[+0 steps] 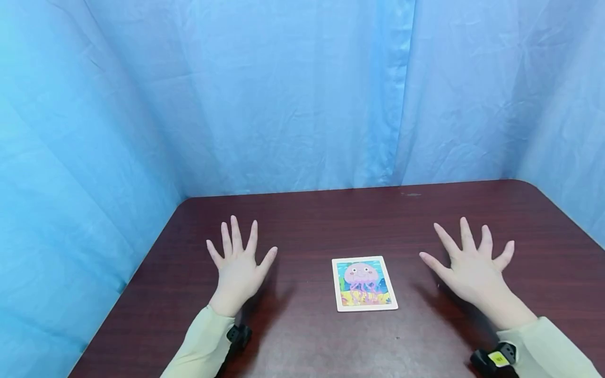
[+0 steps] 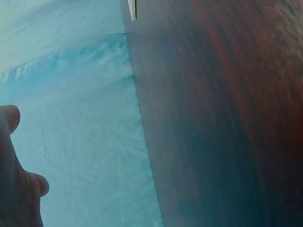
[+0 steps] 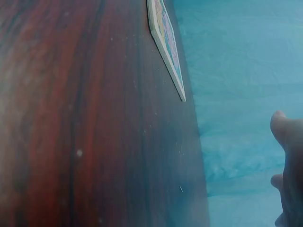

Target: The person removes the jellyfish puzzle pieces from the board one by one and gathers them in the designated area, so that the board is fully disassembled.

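A jellyfish picture puzzle or board (image 1: 364, 283) in a pale frame lies flat on the dark wood table (image 1: 307, 226), between the two hands in the head view. To its left, my left hand (image 1: 238, 273) is spread with straight fingers and holds nothing. My right hand (image 1: 475, 270) is spread the same way on the other side, apart from the board. In the right wrist view the board (image 3: 166, 45) shows edge-on near the top, with part of the hand (image 3: 291, 161) at the right edge. Only a corner of the board (image 2: 132, 9) appears in the left wrist view.
Blue curtains (image 1: 293, 94) hang behind the table and along both sides. Black wrist cameras sit at both cuffs, the left camera (image 1: 239, 335) and the right camera (image 1: 493, 359). The table's far edge runs along the back curtain.
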Demonstrator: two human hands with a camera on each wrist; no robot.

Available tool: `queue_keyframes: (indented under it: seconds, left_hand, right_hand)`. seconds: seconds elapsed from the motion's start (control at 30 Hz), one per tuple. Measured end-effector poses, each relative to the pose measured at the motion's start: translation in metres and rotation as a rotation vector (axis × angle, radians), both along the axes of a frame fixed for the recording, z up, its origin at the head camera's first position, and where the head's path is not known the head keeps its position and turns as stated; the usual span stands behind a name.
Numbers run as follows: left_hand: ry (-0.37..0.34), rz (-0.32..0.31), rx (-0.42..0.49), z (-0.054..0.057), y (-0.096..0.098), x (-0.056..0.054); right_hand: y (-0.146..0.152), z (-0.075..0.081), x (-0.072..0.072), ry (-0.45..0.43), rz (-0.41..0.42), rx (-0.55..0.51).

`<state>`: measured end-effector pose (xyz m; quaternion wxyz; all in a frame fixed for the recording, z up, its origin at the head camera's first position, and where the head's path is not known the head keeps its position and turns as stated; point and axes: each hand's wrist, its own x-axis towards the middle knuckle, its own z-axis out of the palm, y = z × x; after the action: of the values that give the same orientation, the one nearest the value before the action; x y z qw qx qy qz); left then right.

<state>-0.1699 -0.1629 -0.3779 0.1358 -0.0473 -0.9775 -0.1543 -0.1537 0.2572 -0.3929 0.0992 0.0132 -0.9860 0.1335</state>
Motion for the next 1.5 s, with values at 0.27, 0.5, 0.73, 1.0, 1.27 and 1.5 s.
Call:
queue_keyframes:
  seconds: [0.27, 0.5, 0.73, 1.0, 1.27, 1.5]
  left_hand:
    - [0.086, -0.073, 0.071, 0.000, 0.010, -0.002]
    - [0.091, -0.148, 0.087, -0.002, 0.023, -0.004]
    - [0.151, -0.259, 0.107, -0.006, 0.036, -0.008]
    - [0.061, -0.419, 0.035, -0.005, 0.060, -0.010]
    - [-0.053, -0.530, -0.115, -0.004, 0.090, -0.010]
    - [-0.189, -0.638, -0.253, -0.001, 0.113, -0.011]
  right_hand:
    - [-0.015, 0.000, -0.007, 0.035, 0.049, -0.226]
    - [-0.028, -0.004, -0.015, -0.049, 0.106, -0.391]
    - [-0.040, -0.013, -0.021, -0.121, 0.173, -0.390]
    - [-0.054, -0.019, -0.025, -0.105, 0.268, -0.351]
    - [-0.065, -0.021, -0.027, -0.084, 0.336, -0.261]
    - [-0.070, -0.023, -0.032, -0.087, 0.363, -0.200]
